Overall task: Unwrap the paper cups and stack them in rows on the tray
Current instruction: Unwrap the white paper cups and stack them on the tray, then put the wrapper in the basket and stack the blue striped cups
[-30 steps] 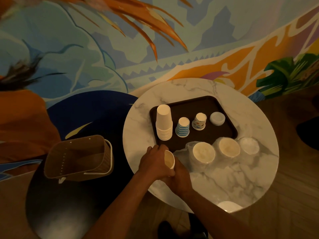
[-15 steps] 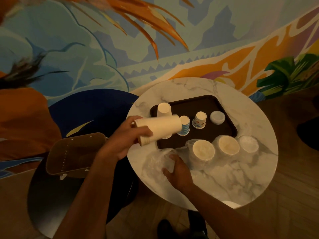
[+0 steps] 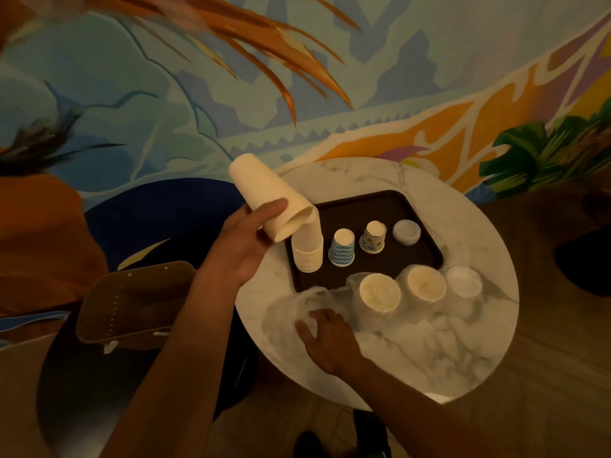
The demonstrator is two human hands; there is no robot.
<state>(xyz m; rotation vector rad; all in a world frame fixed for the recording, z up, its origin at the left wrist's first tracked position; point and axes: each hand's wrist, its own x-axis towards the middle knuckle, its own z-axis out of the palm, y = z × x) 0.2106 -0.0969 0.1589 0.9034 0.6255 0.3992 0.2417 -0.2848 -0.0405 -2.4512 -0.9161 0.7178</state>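
Note:
My left hand grips a tilted stack of cream paper cups, mouth down, right over the cream stack standing upside down at the left of the dark tray. A blue striped cup stack, a patterned cup stack and a white lid-like piece stand in a row on the tray. My right hand holds the empty clear plastic wrapper down on the marble table. Three wrapped stacks of cups lie in front of the tray.
A brown basket sits on a dark chair to the left of the table. A painted mural wall rises behind. A white object shows at the table's near edge. Shoes are visible on the wooden floor below.
My left hand has lifted the freed cup stack up and turned it from lying sideways to mouth-down over the tray's left stack. The right hand stays on the empty wrapper.

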